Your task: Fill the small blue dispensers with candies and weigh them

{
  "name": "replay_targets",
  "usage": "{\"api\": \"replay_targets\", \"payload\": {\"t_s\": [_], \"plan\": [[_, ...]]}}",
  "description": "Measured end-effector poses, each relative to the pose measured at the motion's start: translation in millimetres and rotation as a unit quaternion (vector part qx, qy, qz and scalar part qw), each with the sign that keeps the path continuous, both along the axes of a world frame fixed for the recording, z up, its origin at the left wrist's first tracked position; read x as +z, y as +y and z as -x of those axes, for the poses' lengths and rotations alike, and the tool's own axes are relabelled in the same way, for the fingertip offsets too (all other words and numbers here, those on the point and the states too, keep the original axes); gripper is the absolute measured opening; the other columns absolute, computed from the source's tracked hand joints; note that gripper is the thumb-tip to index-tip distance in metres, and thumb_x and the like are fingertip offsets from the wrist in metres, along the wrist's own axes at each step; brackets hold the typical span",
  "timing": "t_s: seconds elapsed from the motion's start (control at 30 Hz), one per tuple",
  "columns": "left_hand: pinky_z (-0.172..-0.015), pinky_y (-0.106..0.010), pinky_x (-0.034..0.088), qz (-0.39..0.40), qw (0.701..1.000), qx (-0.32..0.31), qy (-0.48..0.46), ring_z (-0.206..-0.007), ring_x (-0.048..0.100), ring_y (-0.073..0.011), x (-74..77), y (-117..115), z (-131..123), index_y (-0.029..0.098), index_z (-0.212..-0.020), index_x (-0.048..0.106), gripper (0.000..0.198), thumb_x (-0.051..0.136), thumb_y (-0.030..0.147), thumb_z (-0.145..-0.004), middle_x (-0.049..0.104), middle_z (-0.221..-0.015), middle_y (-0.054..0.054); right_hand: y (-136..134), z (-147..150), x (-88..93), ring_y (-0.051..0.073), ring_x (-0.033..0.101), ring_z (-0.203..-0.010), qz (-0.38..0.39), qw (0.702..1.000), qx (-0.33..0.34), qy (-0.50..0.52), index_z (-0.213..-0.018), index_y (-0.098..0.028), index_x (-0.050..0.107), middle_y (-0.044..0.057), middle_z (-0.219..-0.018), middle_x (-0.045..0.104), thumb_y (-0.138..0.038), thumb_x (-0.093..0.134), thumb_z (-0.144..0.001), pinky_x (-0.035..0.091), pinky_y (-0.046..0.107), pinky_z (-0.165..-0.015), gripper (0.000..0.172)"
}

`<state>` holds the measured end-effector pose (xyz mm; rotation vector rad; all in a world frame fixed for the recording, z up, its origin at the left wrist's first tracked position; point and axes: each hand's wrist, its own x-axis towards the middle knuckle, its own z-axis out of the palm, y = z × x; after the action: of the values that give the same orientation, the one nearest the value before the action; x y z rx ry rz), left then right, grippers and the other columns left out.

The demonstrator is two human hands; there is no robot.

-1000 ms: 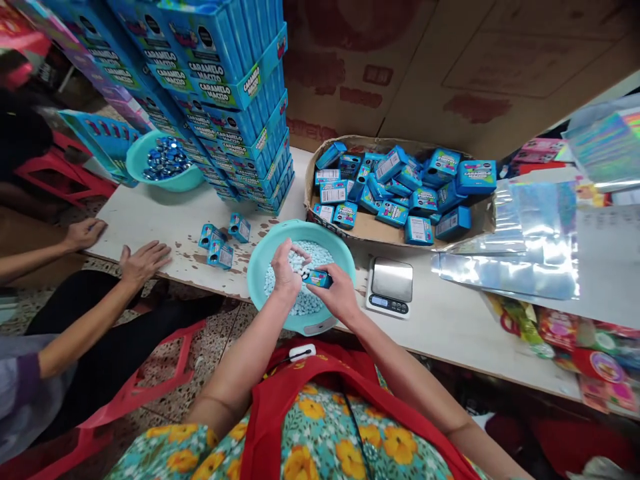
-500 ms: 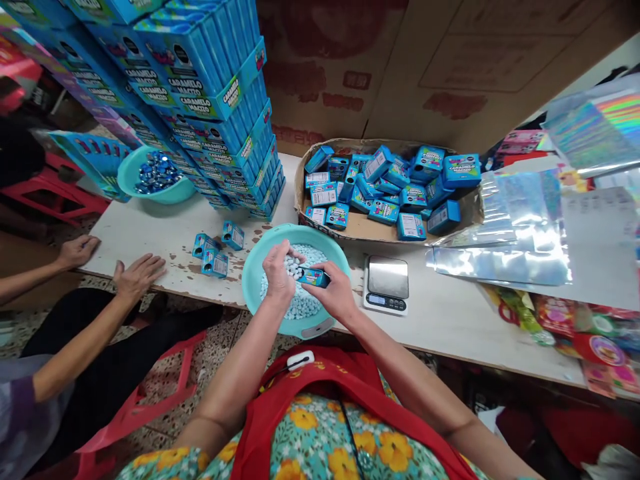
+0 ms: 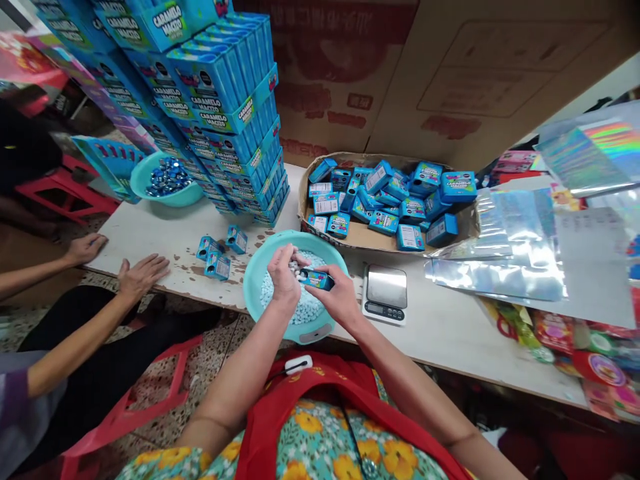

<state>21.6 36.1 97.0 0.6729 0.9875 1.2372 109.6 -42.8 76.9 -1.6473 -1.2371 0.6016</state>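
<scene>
My right hand (image 3: 340, 297) grips a small blue candy box (image 3: 316, 279), tipped on its side with its end toward my other hand. Curled around some small white candies (image 3: 295, 268), my left hand (image 3: 284, 273) meets that end of the box. Both hands are over a turquoise basin (image 3: 254, 267), which holds a heap of pale blue-white candies (image 3: 306, 312). Whether candies are passing into the box is hard to make out between the fingers.
A cardboard tray (image 3: 365, 237) of blue boxes lies behind the basin, a digital scale (image 3: 386, 295) to its right. Several boxes (image 3: 218, 265) stand left, before a tall stack of cartons (image 3: 225, 100). A co-worker's hands (image 3: 143, 277) rest on the table. Shiny sheets (image 3: 525, 247) lie right.
The view has shifted slightly, so the scene sits a little lower. My hands stay together at the box, with fewer white candies showing in my left hand.
</scene>
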Motion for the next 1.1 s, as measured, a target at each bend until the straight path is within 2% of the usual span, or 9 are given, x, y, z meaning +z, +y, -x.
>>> {"api": "replay_targets", "payload": {"t_s": [0.47, 0.6, 0.67, 0.77, 0.83, 0.93, 0.97, 1.0, 1.1], "plan": [[-0.077, -0.031, 0.05, -0.103, 0.991, -0.08, -0.028, -0.073, 0.063, -0.0152, 13.6, -11, 4, 0.017, -0.079, 0.058, 0.021, 0.054, 0.037, -0.083, 0.061, -0.074, -0.003, -4, 0, -9.5, 0.021, 0.061, -0.089, -0.021, 0.996, -0.007, 0.087, -0.097, -0.021, 0.064, 0.003, -0.093, 0.066, -0.039, 0.078, -0.068, 0.047, 0.035, -0.083, 0.037], [-0.083, -0.036, 0.05, -0.123, 0.986, -0.056, 0.093, -0.081, 0.064, -0.0181, -5.7, 9, 21, 0.019, -0.085, 0.057, 0.03, 0.045, 0.046, -0.087, 0.062, -0.083, -0.005, -5, -10, -23.1, 0.023, 0.061, -0.094, -0.021, 0.993, -0.018, 0.119, -0.097, -0.021, 0.065, 0.004, -0.098, 0.066, -0.041, 0.078, -0.068, 0.047, 0.038, -0.088, 0.037], [-0.085, -0.037, 0.048, -0.132, 0.937, -0.077, 0.314, -0.089, 0.062, -0.021, -33.2, 22, 39, 0.018, -0.088, 0.058, 0.031, 0.043, 0.046, -0.088, 0.063, -0.09, -0.008, -8, -16, -36.2, 0.023, 0.061, -0.097, -0.023, 0.992, -0.028, 0.123, -0.099, -0.022, 0.064, 0.005, -0.101, 0.066, -0.04, 0.076, -0.069, 0.047, 0.04, -0.09, 0.036], [-0.097, -0.044, 0.039, -0.116, 0.72, -0.242, 0.64, -0.112, 0.051, -0.031, -80.8, 26, 62, 0.016, -0.097, 0.06, 0.032, 0.053, 0.044, -0.082, 0.061, -0.11, -0.016, -13, -21, -59.7, 0.023, 0.061, -0.098, -0.053, 0.993, -0.046, 0.098, -0.102, -0.022, 0.063, 0.006, -0.103, 0.064, -0.037, 0.074, -0.073, 0.047, 0.04, -0.091, 0.035], [-0.099, -0.051, 0.034, -0.096, 0.601, -0.314, 0.728, -0.12, 0.043, -0.0386, -105.4, 12, 68, 0.013, -0.107, 0.06, 0.047, 0.061, 0.048, -0.076, 0.055, -0.122, -0.021, -17, -20, -73.8, 0.023, 0.061, -0.097, -0.079, 0.992, -0.062, 0.072, -0.102, -0.022, 0.062, 0.006, -0.101, 0.064, -0.036, 0.073, -0.075, 0.048, 0.04, -0.09, 0.033], [-0.095, -0.058, 0.035, -0.073, 0.511, -0.359, 0.778, -0.123, 0.038, -0.0436, -124.2, -20, 60, 0.014, -0.123, 0.052, 0.068, 0.059, 0.059, -0.072, 0.046, -0.132, -0.023, -20, -16, -86.7, 0.023, 0.061, -0.097, -0.116, 0.989, -0.082, 0.045, -0.104, -0.021, 0.061, 0.008, -0.101, 0.063, -0.034, 0.072, -0.076, 0.049, 0.041, -0.09, 0.032], [-0.094, -0.057, 0.036, -0.065, 0.501, -0.374, 0.778, -0.123, 0.038, -0.0439, -126.7, -30, 54, 0.015, -0.126, 0.05, 0.071, 0.058, 0.061, -0.072, 0.044, -0.133, -0.023, -20, -15, -88.2, 0.023, 0.06, -0.097, -0.123, 0.988, -0.087, 0.041, -0.104, -0.021, 0.061, 0.008, -0.101, 0.063, -0.034, 0.072, -0.077, 0.049, 0.041, -0.089, 0.032], [-0.093, -0.057, 0.037, -0.051, 0.52, -0.388, 0.759, -0.123, 0.039, -0.0438, -128.2, -39, 48, 0.016, -0.127, 0.048, 0.072, 0.06, 0.059, -0.071, 0.043, -0.134, -0.023, -20, -14, -88.3, 0.023, 0.06, -0.096, -0.126, 0.987, -0.091, 0.039, -0.104, -0.021, 0.061, 0.008, -0.1, 0.063, -0.033, 0.072, -0.077, 0.049, 0.041, -0.089, 0.032], [-0.091, -0.052, 0.04, 0.002, 0.631, -0.422, 0.651, -0.117, 0.047, -0.0408, -130.7, -50, 35, 0.017, -0.121, 0.052, 0.063, 0.067, 0.041, -0.065, 0.048, -0.128, -0.021, -20, -13, -82.0, 0.022, 0.06, -0.094, -0.116, 0.987, -0.099, 0.05, -0.103, -0.021, 0.061, 0.007, -0.098, 0.062, -0.033, 0.072, -0.077, 0.05, 0.04, -0.087, 0.031]]}}
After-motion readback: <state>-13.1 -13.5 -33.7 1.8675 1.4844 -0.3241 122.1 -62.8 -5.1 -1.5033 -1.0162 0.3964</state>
